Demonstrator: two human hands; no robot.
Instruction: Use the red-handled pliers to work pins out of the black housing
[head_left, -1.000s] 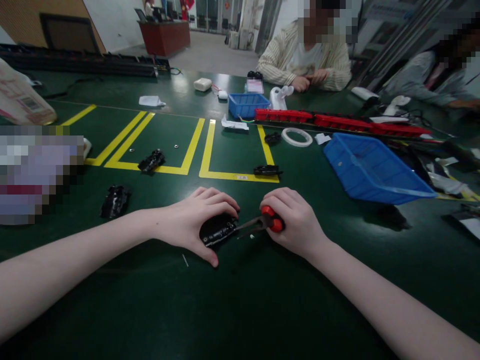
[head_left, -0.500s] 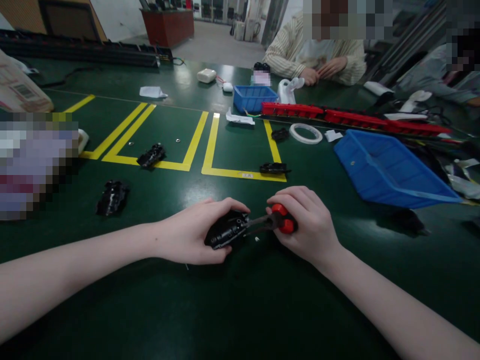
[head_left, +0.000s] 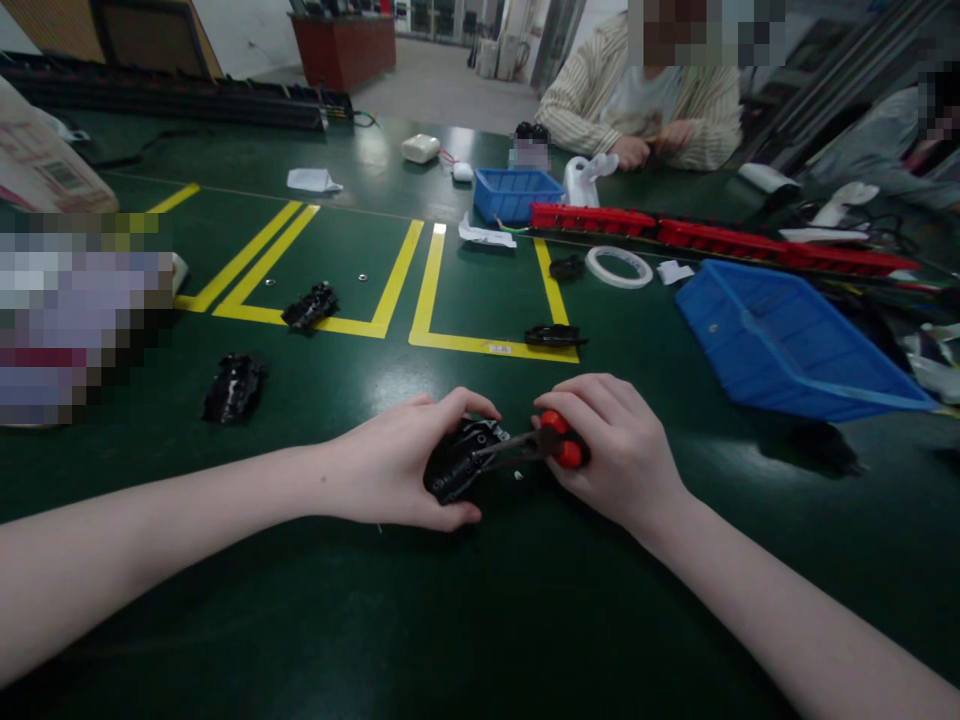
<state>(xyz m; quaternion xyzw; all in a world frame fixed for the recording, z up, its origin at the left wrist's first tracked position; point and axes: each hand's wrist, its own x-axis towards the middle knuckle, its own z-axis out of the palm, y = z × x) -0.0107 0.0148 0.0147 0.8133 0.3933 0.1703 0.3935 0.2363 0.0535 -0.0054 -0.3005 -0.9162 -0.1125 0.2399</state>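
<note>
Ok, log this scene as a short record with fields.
left hand: grips black part, held at the table
right hand: holds pliers, red handles, tips at the black part
spare parts: three more black pieces, beyond the hands
big bin: blue, tilted, right side
small bin: blue, far side
tape ring: flat, near red strips
co-worker: striped sleeves, seated opposite

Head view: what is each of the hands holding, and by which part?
Left hand grips the black plastic part around its body. Right hand holds the red-handled pliers by the handles, tips at the part.
</note>
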